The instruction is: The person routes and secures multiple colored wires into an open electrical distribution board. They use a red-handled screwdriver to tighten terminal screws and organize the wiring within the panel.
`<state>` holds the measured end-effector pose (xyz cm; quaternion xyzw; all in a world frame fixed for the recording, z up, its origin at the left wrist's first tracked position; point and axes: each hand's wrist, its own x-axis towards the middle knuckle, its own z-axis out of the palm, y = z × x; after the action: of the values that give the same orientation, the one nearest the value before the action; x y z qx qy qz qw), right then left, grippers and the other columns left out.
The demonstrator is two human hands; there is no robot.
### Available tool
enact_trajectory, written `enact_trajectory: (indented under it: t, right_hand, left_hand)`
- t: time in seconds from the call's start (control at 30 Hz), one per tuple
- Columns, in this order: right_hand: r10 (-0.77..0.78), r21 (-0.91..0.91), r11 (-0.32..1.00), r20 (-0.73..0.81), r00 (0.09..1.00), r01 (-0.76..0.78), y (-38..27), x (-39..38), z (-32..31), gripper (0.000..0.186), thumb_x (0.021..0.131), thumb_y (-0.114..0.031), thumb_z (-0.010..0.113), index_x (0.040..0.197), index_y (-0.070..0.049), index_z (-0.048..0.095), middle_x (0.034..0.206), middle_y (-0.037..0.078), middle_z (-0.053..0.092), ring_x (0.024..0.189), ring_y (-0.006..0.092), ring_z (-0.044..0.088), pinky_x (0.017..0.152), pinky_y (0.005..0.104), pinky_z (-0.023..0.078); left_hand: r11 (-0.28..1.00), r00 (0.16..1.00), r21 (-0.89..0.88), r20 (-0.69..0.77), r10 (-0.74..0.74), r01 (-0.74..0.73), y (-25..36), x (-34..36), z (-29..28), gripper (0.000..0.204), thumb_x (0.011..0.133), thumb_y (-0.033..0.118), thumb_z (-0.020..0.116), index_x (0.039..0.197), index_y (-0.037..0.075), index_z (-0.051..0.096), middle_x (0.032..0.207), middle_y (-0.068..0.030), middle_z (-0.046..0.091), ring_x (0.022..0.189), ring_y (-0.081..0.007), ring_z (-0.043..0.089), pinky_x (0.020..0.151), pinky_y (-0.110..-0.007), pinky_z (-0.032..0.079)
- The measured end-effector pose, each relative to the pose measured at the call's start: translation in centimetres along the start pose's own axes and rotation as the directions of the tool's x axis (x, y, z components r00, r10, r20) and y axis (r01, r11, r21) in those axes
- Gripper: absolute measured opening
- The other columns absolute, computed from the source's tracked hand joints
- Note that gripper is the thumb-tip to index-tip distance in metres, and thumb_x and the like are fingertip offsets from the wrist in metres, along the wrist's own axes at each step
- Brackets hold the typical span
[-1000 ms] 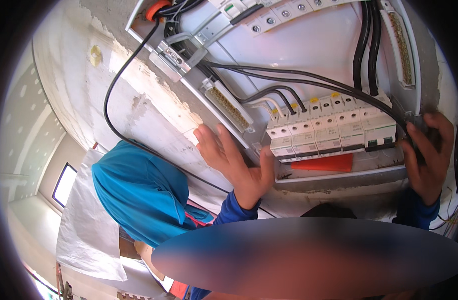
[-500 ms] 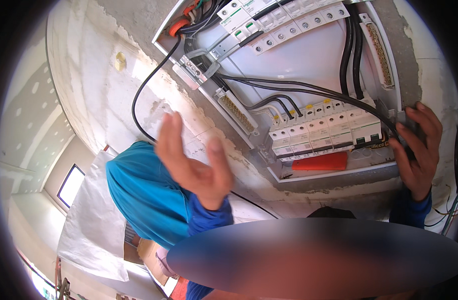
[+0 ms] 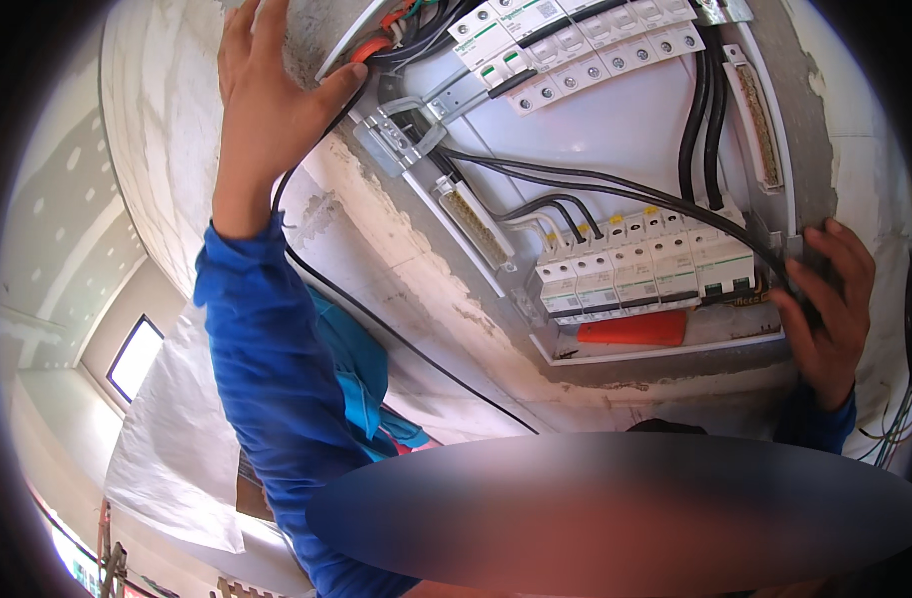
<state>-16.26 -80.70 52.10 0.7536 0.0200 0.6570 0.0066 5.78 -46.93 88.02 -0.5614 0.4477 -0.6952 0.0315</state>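
A white wall-mounted distribution box with its cover off fills the upper right. My left hand is raised at its upper left corner, fingers stretched upward and thumb apart. The thumb lies by a black cable that comes from the orange conduit end; whether it presses on the cable, I cannot tell. My right hand is at the box's right edge, thumb and fingers closed on a pair of black cables stretched across the box. Their ends are hidden in the fingers.
Two rows of circuit breakers, an upper row and a lower row, sit in the box. An orange-red piece lies under the lower row. Thick black cables link the rows. Turquoise cloth shows behind my left arm.
My left hand has moved up and left, from in front of the wall to the box's upper corner. The right hand stays at the cables. The turquoise-clothed figure is now mostly behind my arm.
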Motion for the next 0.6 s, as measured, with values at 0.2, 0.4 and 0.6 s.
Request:
enact_trajectory:
  t: [0.2, 0.4, 0.6]
  right_hand:
    - [-0.007, -0.001, 1.0, -0.009, 1.0, 0.007, 0.1, -0.1, 0.1, 0.038, 0.074, -0.004, 0.089, 0.109, -0.002, 0.077, 0.142, 0.018, 0.067, 0.143, 0.0437, 0.054, 0.116, 0.0534, 0.047]
    - [-0.033, 0.006, 0.999, -0.022, 0.999, 0.033, 0.3, -0.3, 0.1, 0.04, 0.073, -0.005, 0.09, 0.111, -0.001, 0.076, 0.141, 0.02, 0.067, 0.142, 0.0451, 0.055, 0.116, 0.0537, 0.047]
    - [-0.042, 0.005, 0.999, -0.019, 0.999, 0.042, 0.5, -0.3, 0.2, 0.042, 0.074, -0.006, 0.09, 0.113, -0.001, 0.076, 0.142, 0.02, 0.067, 0.142, 0.0456, 0.055, 0.116, 0.0544, 0.047]
  left_hand:
    - [0.974, 0.97, -0.217, 0.244, -0.009, 0.064, -3.4, 1.1, 1.2, 0.117, 0.078, 0.03, 0.09, 0.174, 0.011, 0.026, 0.178, -0.029, 0.02, 0.167, -0.0443, 0.016, 0.135, -0.053, 0.016]
    - [0.97, 0.988, -0.242, 0.14, 0.069, -0.034, -4.7, 0.4, 2.8, 0.117, 0.081, 0.044, 0.085, 0.176, 0.011, 0.023, 0.182, -0.0269, 0.013, 0.17, -0.0404, 0.008, 0.134, -0.055, -0.002]
    - [0.977, 0.982, -0.212, 0.175, 0.072, -0.034, -4.8, 0.5, 2.6, 0.117, 0.077, 0.033, 0.081, 0.176, 0.012, 0.023, 0.182, -0.0254, 0.013, 0.17, -0.0396, 0.007, 0.134, -0.056, 0.0]
